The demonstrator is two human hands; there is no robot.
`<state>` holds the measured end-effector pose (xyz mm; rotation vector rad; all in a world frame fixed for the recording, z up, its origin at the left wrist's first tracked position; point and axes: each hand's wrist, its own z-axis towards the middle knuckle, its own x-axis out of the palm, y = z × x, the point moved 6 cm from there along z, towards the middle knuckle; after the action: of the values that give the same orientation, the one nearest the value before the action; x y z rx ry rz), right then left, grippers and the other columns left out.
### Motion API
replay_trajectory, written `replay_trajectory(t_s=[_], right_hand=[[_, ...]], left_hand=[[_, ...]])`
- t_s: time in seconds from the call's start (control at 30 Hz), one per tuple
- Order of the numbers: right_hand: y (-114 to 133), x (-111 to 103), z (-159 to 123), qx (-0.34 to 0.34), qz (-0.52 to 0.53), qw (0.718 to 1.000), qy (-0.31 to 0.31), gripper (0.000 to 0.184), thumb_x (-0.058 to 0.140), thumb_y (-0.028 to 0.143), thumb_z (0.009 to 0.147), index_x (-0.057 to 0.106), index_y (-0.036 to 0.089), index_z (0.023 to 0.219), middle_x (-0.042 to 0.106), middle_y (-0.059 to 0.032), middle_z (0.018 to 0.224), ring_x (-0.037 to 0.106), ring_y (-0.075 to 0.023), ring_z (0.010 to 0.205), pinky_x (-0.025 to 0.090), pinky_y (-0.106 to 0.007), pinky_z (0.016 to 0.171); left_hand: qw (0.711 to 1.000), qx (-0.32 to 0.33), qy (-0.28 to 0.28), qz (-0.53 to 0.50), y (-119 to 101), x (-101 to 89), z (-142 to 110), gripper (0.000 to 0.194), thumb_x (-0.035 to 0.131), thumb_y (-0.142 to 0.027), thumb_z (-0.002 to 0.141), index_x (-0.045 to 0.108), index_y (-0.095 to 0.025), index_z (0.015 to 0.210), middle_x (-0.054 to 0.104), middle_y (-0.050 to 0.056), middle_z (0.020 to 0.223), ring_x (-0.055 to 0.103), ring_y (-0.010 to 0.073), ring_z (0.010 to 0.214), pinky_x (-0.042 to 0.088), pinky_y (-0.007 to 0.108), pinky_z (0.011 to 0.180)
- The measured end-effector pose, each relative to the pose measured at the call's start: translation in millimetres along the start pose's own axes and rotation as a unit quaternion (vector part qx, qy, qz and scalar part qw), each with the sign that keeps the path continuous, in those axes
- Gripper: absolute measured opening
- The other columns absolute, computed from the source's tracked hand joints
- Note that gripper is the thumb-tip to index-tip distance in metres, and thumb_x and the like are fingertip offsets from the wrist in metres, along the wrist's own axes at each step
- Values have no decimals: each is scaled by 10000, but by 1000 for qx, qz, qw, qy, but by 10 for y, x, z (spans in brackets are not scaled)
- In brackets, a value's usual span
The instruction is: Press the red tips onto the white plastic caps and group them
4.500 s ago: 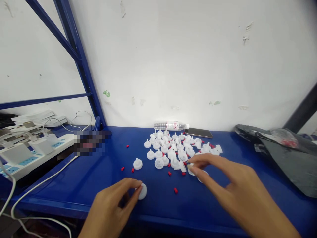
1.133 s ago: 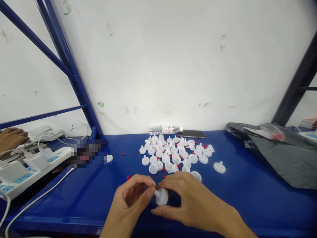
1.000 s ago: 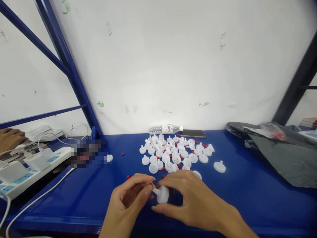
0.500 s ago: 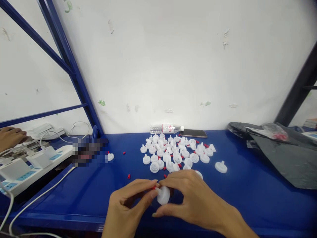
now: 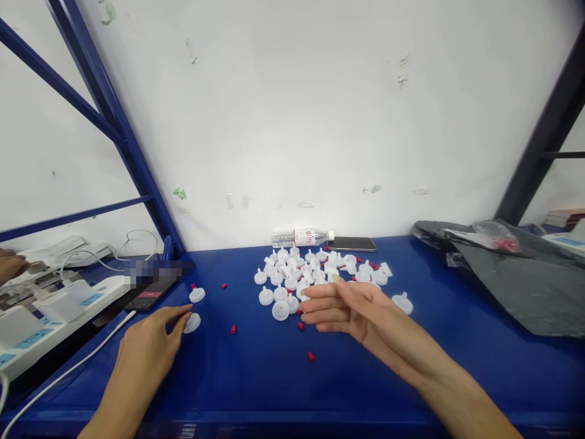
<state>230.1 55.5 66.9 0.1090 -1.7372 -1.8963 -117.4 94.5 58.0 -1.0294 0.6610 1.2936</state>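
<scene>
While the left hand (image 5: 147,342) is pinching a white disc (image 5: 193,324) left of the pile (image 5: 291,283), the open right hand (image 5: 368,312) is risking scattering its pieces by brushing them.

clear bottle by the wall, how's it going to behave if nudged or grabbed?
The bottle is apt to roll, being round and on its side, though the white pieces in front may block it. The clear ribbed plastic looks thin, so a hard squeeze would probably dent it. Fill level unclear, so weight's a guess.
</scene>
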Motion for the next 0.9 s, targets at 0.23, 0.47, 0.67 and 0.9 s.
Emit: replay_trajectory(t_s=[0.23,0.47,0.67,0.9], right_hand=[[-70,-1,-5,18,22,999,15,543,586,636,925,766,178,1154,767,-150,1127,748,-236,1020,588,-372,918],[-15,-2,16,-17,54,998,-1,436,610,555,954,781,190,1121,786,-116,1070,754,-195,991,583,-310,911],[9,2,5,-19,29,999,-16,458,582,557,971,777,173,1125,785,-127,1077,754,-216,1007,590,-340,927],[94,-40,-7,-155,-292,932,-151,326,569,426,1010,771,225,1168,778,-56,1139,736,-242,1080,594,-380,974]], left_hand=[[1000,-2,8,-3,13,55,43,377,482,-415,897,763,-216,1052,804,93,949,746,331,898,546,387,778],[999,-7,14,-38,38,116,71,425,500,-405,876,708,-183,1174,797,87,928,743,305,893,537,358,778],[1000,-18,-1,-21,-20,81,26,492,483,-468,910,682,-162,1238,773,125,999,719,328,927,529,392,781],[995,57,-85,-23,-307,-100,-146,376,474,-448,941,713,-216,1116,739,89,1084,675,270,893,510,378,832]])
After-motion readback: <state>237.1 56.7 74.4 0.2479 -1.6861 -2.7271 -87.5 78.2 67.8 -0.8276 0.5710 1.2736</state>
